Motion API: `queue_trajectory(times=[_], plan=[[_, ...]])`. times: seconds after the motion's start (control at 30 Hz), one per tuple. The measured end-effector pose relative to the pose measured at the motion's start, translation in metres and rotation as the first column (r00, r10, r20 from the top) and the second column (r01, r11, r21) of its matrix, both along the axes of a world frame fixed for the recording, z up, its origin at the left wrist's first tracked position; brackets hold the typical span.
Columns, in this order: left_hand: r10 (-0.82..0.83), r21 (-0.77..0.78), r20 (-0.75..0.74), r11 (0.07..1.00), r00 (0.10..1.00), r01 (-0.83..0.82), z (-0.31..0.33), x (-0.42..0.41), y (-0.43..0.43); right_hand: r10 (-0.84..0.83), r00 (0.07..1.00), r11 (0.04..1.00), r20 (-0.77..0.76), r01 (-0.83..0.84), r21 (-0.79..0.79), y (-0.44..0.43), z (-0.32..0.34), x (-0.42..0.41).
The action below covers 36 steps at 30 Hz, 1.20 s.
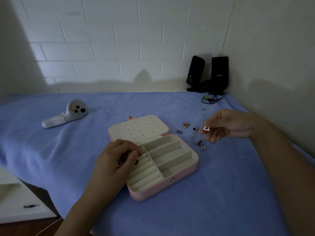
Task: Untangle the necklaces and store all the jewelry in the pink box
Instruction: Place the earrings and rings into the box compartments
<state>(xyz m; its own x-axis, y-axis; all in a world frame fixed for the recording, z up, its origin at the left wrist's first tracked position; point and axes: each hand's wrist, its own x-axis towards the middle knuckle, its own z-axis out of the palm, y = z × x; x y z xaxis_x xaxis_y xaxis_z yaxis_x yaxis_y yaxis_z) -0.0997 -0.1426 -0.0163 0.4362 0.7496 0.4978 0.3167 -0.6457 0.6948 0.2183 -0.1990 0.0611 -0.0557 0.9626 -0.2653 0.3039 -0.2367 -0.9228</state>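
Two bare hands work over a bench draped in a blue fleece cloth (pixel 187 210). At the centre lies an open pink jewelry box with a cream lining (pixel 179 174), its perforated lid (pixel 139 127) folded back flat towards the white brick wall. The left hand (pixel 117 160) rests on the box's near-left section of padded ring rolls (pixel 144 174), its fingers (pixel 134 153) curled together and pressing something small and dark, too hidden to identify, against the rolls. The divided compartments on the box's right side look bare. The right hand (pixel 230 125) hovers just right of the box, its fingers (pixel 207 132) pinching a small silvery-pink ring (pixel 206 128) above the cloth. Beneath and beside that hand, several small loose pieces of jewelry (pixel 197 142) are scattered on the cloth, including a gold-toned piece (pixel 186 124) and a dark ring (pixel 179 132). Farther left lies a white handheld controller with black buttons (pixel 66 113). Two black speakers (pixel 208 74) stand in the far right corner.
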Motion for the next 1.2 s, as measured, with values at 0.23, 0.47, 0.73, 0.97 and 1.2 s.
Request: queue_trajectory(times=[0.23,0.47,0.73,0.97,1.2], plan=[[-0.001,0.01,0.0,1.0,1.0,0.001,-0.002,-0.001,0.001,0.032,0.998,0.999,-0.05,-0.03,0.031,0.003,-0.003,0.001],[-0.004,-0.011,0.021,1.0,1.0,0.004,-0.002,0.0,0.001,0.006,0.884,1.0,0.467,-0.011,0.009,0.012,-0.014,-0.019],[0.002,-0.005,0.008,1.0,1.0,-0.002,-0.003,-0.001,0.001,-0.306,0.629,0.91,0.715,-0.028,0.414,0.051,-0.045,-0.026],[0.0,0.002,0.003,1.0,1.0,0.0,-0.003,-0.001,0.002,-0.134,0.431,0.964,0.892,-0.151,0.218,0.056,-0.036,-0.037],[0.0,0.006,0.007,1.0,1.0,0.0,-0.003,-0.002,0.002,-0.297,0.869,0.928,0.395,0.166,0.333,0.042,-0.032,-0.03]])
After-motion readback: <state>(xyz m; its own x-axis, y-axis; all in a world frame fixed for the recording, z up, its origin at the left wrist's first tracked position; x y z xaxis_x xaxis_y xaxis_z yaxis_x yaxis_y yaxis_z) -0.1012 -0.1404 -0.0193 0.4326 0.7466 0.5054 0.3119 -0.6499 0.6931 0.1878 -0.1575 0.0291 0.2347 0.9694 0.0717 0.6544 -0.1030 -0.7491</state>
